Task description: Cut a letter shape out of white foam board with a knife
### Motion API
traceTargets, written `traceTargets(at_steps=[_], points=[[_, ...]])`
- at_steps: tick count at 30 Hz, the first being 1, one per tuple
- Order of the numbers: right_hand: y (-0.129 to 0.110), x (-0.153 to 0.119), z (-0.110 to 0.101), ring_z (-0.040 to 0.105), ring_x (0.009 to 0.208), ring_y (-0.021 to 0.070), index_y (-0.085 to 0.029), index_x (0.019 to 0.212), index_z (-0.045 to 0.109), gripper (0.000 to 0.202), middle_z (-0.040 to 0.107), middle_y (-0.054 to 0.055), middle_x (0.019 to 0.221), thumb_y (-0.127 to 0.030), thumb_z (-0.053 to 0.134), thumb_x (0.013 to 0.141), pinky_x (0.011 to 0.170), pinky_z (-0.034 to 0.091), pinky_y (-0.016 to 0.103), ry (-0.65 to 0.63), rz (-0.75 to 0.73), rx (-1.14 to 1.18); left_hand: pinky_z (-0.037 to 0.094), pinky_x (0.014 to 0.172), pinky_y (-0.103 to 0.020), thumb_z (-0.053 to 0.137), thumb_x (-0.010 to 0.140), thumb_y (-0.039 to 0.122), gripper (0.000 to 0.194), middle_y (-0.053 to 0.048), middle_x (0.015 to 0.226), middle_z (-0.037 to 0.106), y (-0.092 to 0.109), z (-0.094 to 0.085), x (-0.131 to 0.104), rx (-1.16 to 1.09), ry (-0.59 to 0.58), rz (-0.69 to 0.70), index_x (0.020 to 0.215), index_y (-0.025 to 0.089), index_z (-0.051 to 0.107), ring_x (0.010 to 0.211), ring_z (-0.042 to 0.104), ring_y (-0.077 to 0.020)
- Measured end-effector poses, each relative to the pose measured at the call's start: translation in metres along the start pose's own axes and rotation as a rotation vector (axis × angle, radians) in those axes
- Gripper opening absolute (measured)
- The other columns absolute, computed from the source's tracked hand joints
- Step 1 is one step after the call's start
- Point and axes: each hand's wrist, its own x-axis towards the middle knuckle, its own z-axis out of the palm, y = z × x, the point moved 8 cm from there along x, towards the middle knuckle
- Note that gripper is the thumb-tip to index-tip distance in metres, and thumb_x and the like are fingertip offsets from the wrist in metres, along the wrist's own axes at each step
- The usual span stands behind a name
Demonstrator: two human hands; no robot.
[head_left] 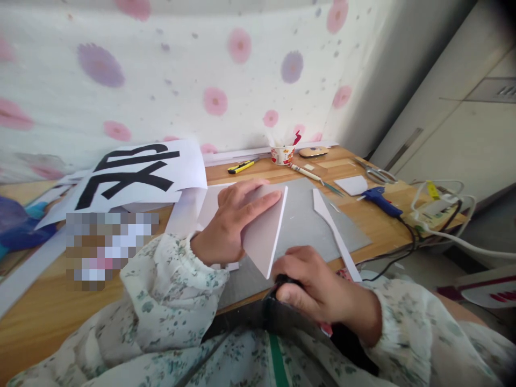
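My left hand (231, 220) grips a piece of white foam board (264, 231), with its index finger stretched along the face towards the top corner. The board's thick cut edge faces right; its lower tip comes close to my right fist. My right hand (310, 282) is closed around a black object (278, 290), possibly a tool handle; most of it is hidden by the fingers and blurred against the dark lap. Under both hands lies a grey cutting mat (298, 215). A narrow curved white strip (332, 226) rests on the mat's right side.
At the left lies paper with bold black characters (133, 174). Along the back are a yellow utility knife (242, 166), a paper cup (282, 155) and a pen-like tool (305, 172). To the right sit scissors (379, 173), a blue glue gun (382, 201) and a white-corded power strip (437, 207).
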Motion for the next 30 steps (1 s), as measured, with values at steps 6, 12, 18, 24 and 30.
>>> traceTargets(at_steps=[6, 12, 18, 24, 30], points=[[0.011, 0.004, -0.035, 0.049, 0.053, 0.0106, -0.019, 0.082, 0.052, 0.039, 0.054, -0.002, 0.062, -0.050, 0.035, 0.099, 0.052, 0.036, 0.022, 0.202, 0.146, 0.012, 0.031, 0.106, -0.056, 0.067, 0.082, 0.033, 0.074, -0.015, 0.141, 0.038, 0.002, 0.005, -0.001, 0.023, -0.003, -0.009, 0.146, 0.032, 0.031, 0.131, 0.039, -0.0339], [0.014, 0.005, -0.028, 0.043, 0.049, 0.0093, -0.020, 0.079, 0.049, 0.038, 0.048, -0.004, 0.059, -0.051, 0.036, 0.098, 0.049, 0.033, 0.021, 0.191, 0.166, 0.071, 0.031, 0.106, -0.054, 0.067, 0.082, 0.036, 0.071, -0.014, 0.142, 0.039, 0.004, 0.005, -0.003, 0.017, 0.002, -0.002, 0.145, 0.031, 0.035, 0.131, 0.039, -0.0329], [0.017, 0.003, -0.023, 0.042, 0.050, 0.0092, -0.020, 0.079, 0.049, 0.035, 0.047, -0.005, 0.060, -0.047, 0.038, 0.099, 0.048, 0.033, 0.021, 0.164, 0.174, 0.161, 0.031, 0.105, -0.054, 0.068, 0.081, 0.035, 0.072, -0.014, 0.140, 0.040, 0.004, 0.008, -0.002, -0.007, -0.014, 0.000, 0.145, 0.031, 0.035, 0.130, 0.040, -0.0333], [0.017, -0.004, -0.001, 0.051, 0.057, 0.0114, -0.018, 0.080, 0.054, 0.046, 0.055, 0.000, 0.064, -0.054, 0.032, 0.098, 0.054, 0.037, 0.023, 0.042, 0.178, 0.124, 0.030, 0.107, -0.056, 0.070, 0.079, 0.032, 0.079, -0.015, 0.142, 0.038, 0.003, 0.004, -0.001, -0.036, 0.002, -0.003, 0.147, 0.031, 0.031, 0.132, 0.038, -0.0343], [0.003, -0.006, 0.009, 0.052, 0.057, 0.0140, -0.019, 0.079, 0.055, 0.052, 0.059, 0.001, 0.062, -0.058, 0.027, 0.097, 0.058, 0.037, 0.026, -0.022, 0.022, 0.045, 0.028, 0.109, -0.057, 0.067, 0.080, 0.029, 0.080, -0.014, 0.144, 0.035, 0.003, 0.000, 0.001, -0.034, 0.017, -0.015, 0.149, 0.034, 0.027, 0.135, 0.036, -0.0345]])
